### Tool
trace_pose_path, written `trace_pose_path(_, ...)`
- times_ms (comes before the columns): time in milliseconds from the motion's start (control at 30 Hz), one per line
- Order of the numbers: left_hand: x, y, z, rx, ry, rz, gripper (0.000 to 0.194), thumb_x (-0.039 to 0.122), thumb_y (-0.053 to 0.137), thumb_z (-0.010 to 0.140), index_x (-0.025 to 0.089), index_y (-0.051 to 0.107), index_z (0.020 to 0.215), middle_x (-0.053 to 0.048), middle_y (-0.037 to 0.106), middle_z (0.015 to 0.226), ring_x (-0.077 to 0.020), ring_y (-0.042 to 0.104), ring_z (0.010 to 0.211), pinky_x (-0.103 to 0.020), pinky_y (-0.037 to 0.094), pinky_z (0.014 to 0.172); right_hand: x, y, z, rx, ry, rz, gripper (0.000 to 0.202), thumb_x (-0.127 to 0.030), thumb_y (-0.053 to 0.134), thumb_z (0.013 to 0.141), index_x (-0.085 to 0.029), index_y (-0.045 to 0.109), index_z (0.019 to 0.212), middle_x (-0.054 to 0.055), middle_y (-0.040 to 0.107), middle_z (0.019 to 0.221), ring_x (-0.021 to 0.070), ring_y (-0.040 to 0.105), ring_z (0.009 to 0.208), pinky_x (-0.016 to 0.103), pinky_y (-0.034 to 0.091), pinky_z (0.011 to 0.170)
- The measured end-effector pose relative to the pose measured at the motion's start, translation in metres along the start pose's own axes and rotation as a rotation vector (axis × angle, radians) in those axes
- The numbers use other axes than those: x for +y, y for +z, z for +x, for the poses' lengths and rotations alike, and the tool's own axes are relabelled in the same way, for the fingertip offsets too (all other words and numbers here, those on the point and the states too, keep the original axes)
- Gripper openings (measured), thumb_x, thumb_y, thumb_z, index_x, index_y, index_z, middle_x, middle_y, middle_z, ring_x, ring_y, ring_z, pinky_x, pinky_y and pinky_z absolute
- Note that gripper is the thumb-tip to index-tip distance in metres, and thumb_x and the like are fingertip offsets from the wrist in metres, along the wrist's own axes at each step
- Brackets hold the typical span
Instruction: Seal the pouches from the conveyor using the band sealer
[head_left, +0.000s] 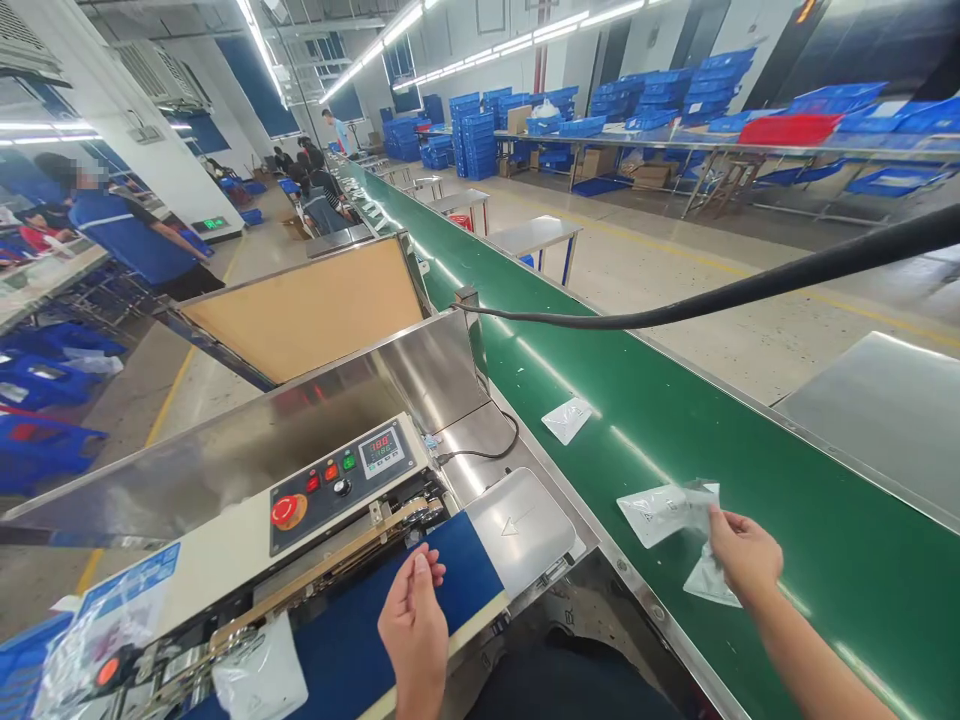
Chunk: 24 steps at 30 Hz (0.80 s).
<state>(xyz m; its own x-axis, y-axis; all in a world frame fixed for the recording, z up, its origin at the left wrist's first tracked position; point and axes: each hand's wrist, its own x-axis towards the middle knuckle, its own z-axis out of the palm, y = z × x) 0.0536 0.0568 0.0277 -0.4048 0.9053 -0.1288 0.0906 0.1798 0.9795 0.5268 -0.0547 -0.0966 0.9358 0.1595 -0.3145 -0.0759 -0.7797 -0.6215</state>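
My right hand (746, 553) is over the green conveyor belt (517, 370), pinching the edge of a clear-and-white plastic pouch (694, 500). Two more white pouches lie close to it, one on the left (651, 515) and one partly under my hand (709, 580). My left hand (416, 625) is curled above the blue belt (360, 620) of a band sealing machine (225, 530), with nothing visible in its fingers. At the machine's lower left, a white pouch (266, 675) sits with its clear top edge at the sealing band.
Another pouch (568, 420) lies farther up the green belt. A metal outfeed plate (521, 525) bridges the sealer and conveyor. A black cable (675, 315) crosses above the belt. A person in a blue vest (131, 235) stands at left; blue crates (476, 140) are stacked behind.
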Motion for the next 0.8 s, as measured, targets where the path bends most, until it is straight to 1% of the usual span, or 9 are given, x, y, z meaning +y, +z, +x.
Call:
trace_pose_path(100, -0.002, 0.017, -0.01, -0.122, 0.005, 0.013, 0.069, 0.077, 0.08, 0.079, 0.015, 0.086, 0.108, -0.016, 0.085, 0.096, -0.0293, 0.078, 0.08, -0.041, 0.067, 0.074, -0.041, -0.015, -0.037, -0.015, -0.265, 0.017, 0.052, -0.066, 0.062, 0.08, -0.02, 0.078, 0.1, 0.012, 0.076, 0.077, 0.0297, 0.066, 0.069, 0.041, 0.05, 0.066)
trace_pose_path(167, 0.001, 0.035, -0.017, -0.229, 0.056, 0.031, 0.063, 0.074, 0.08, 0.081, 0.017, 0.087, 0.106, -0.018, 0.085, 0.102, -0.0331, 0.08, 0.092, -0.043, 0.066, 0.085, -0.075, -0.017, -0.077, -0.121, -0.477, 0.051, 0.057, -0.073, 0.061, 0.08, -0.022, 0.078, 0.097, 0.01, 0.076, 0.076, 0.027, 0.064, 0.066, 0.038, 0.047, 0.061)
trace_pose_path(300, 0.014, 0.069, -0.028, -0.421, 0.148, 0.039, 0.054, 0.059, 0.082, 0.087, 0.02, 0.085, 0.124, -0.018, 0.081, 0.131, -0.0371, 0.075, 0.121, -0.043, 0.058, 0.108, -0.133, -0.001, -0.171, -0.558, -0.789, 0.134, 0.056, -0.077, 0.06, 0.088, -0.024, 0.077, 0.092, 0.006, 0.078, 0.082, 0.0239, 0.066, 0.073, 0.033, 0.051, 0.067)
trace_pose_path(367, 0.017, 0.076, -0.031, -0.485, 0.165, 0.043, 0.046, 0.055, 0.078, 0.092, 0.02, 0.086, 0.12, -0.016, 0.084, 0.121, -0.0342, 0.077, 0.111, -0.038, 0.057, 0.103, -0.146, 0.011, -0.206, -0.746, -0.871, 0.155, 0.052, -0.073, 0.061, 0.091, -0.024, 0.076, 0.088, 0.005, 0.077, 0.082, 0.0232, 0.066, 0.076, 0.032, 0.052, 0.072)
trace_pose_path(467, 0.009, 0.076, -0.025, -0.423, 0.137, 0.084, 0.043, 0.056, 0.068, 0.097, 0.018, 0.086, 0.085, -0.01, 0.081, 0.081, -0.0252, 0.071, 0.077, -0.031, 0.055, 0.077, -0.152, 0.034, -0.228, -0.878, -0.863, 0.139, 0.049, -0.07, 0.062, 0.09, -0.023, 0.073, 0.081, 0.003, 0.072, 0.075, 0.0208, 0.061, 0.072, 0.031, 0.048, 0.068)
trace_pose_path(533, -0.003, 0.074, -0.015, -0.311, -0.02, 0.02, 0.047, 0.06, 0.074, 0.089, 0.017, 0.082, 0.073, -0.007, 0.076, 0.07, -0.0215, 0.064, 0.068, -0.029, 0.049, 0.065, -0.153, 0.053, -0.227, -0.883, -0.794, 0.092, 0.048, -0.067, 0.064, 0.086, -0.022, 0.07, 0.074, 0.002, 0.066, 0.068, 0.0184, 0.055, 0.065, 0.03, 0.043, 0.061)
trace_pose_path(600, -0.016, 0.073, -0.004, -0.217, -0.231, -0.14, 0.048, 0.062, 0.085, 0.075, 0.014, 0.082, 0.075, -0.007, 0.078, 0.073, -0.0217, 0.066, 0.069, -0.029, 0.05, 0.065, -0.158, 0.073, -0.223, -0.893, -0.703, 0.064, 0.045, -0.065, 0.067, 0.079, -0.021, 0.066, 0.067, 0.0, 0.059, 0.06, 0.0157, 0.047, 0.059, 0.029, 0.036, 0.056)
trace_pose_path(667, -0.026, 0.074, 0.005, -0.176, -0.377, -0.286, 0.054, 0.063, 0.09, 0.064, 0.012, 0.084, 0.082, -0.01, 0.079, 0.076, -0.0235, 0.07, 0.072, -0.031, 0.054, 0.068, -0.165, 0.092, -0.222, -0.936, -0.636, 0.066, 0.043, -0.063, 0.069, 0.075, -0.022, 0.064, 0.066, -0.002, 0.055, 0.056, 0.0137, 0.043, 0.055, 0.028, 0.032, 0.053)
trace_pose_path(800, -0.034, 0.072, 0.015, -0.155, -0.475, -0.394, 0.063, 0.063, 0.093, 0.057, 0.01, 0.084, 0.088, -0.013, 0.079, 0.074, -0.0259, 0.074, 0.068, -0.036, 0.059, 0.067, -0.179, 0.115, -0.231, -1.001, -0.596, 0.059, 0.043, -0.064, 0.068, 0.074, -0.021, 0.067, 0.072, -0.002, 0.056, 0.055, 0.0127, 0.042, 0.049, 0.027, 0.03, 0.049)
